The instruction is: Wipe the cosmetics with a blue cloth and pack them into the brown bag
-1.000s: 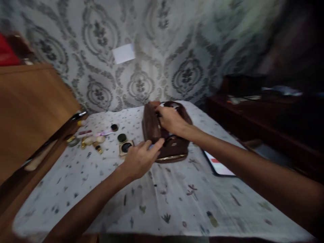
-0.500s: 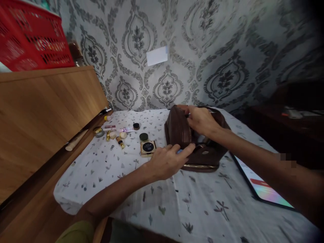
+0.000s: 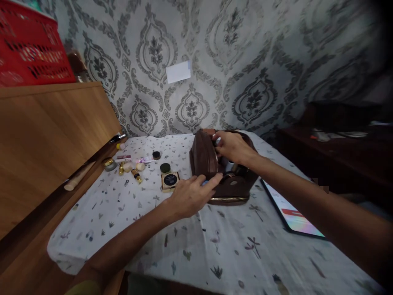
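A brown leather bag [image 3: 229,192] with gold zips stands unzipped on the patterned cloth. My left hand [image 3: 192,196] grips its near left edge, index finger over the rim. A bit of something blue [image 3: 204,183] shows between those fingers; its kind is unclear. Over the opening, my right hand [image 3: 235,148] has its fingers bent together beside the raised flap. Something small and pale shows at its fingertips, too little to name. Inside the bag a whitish item is partly visible. Just left of my left hand lie a square compact [image 3: 170,180] and a round dark-lidded jar [image 3: 165,168].
Several cosmetics, including a gold-and-black tube [image 3: 136,176], lie on the cloth at left. A tablet [image 3: 294,213] rests right of the bag, under my right forearm. A wooden cabinet [image 3: 55,131] bearing a red basket [image 3: 33,49] borders the left; the patterned wall is behind.
The view has shifted, so everything sits further left. My right hand has lifted slightly at the bag's opening, and a pale bit now shows at its fingertips. My left hand keeps its place on the bag.
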Tool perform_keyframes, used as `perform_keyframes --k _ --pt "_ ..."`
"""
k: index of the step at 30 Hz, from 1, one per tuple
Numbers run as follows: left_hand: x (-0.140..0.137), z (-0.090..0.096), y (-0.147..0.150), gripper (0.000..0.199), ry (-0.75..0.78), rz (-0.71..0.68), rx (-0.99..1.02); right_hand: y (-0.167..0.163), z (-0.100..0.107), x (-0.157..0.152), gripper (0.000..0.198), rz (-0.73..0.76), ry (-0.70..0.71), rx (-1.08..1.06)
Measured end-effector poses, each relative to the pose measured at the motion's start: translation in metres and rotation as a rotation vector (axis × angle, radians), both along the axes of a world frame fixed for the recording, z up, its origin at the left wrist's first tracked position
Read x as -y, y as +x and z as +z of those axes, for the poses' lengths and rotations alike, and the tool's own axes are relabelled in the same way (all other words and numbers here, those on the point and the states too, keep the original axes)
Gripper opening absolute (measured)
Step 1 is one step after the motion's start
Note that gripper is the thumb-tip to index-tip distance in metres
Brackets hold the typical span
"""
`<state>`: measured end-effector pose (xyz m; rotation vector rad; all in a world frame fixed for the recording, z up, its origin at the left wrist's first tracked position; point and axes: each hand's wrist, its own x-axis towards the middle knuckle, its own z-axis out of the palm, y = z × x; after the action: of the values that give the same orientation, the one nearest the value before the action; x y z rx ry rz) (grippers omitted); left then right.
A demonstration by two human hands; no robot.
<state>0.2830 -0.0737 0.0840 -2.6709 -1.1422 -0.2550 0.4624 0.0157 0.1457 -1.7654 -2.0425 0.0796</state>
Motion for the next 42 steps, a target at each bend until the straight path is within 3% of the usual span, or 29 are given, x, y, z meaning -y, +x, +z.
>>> perform_keyframes --k 9,16,25,35,42 --pt "-0.003 -0.007 -0.001 0.049 0.041 -0.046 0.051 0.004 -0.002 0.018 0.041 0.003 0.007 -0.086" --pt "-0.008 -0.014 -0.002 0.044 0.190 -0.125 0.122 0.006 -0.005 0.007 0.036 0.002 0.044 -0.098" --pt "-0.009 -0.013 0.000 0.040 0.235 -0.181 0.167 0.006 0.006 0.013 0.033 0.032 0.010 -0.086" --pt "-0.010 -0.014 -0.001 0.042 0.233 -0.209 0.179 0.016 -0.016 0.004 0.032 0.081 0.122 -0.056" --pt "-0.010 -0.012 -0.002 0.042 0.238 -0.207 0.163 0.024 -0.009 0.044 0.016 0.120 0.231 -0.151"
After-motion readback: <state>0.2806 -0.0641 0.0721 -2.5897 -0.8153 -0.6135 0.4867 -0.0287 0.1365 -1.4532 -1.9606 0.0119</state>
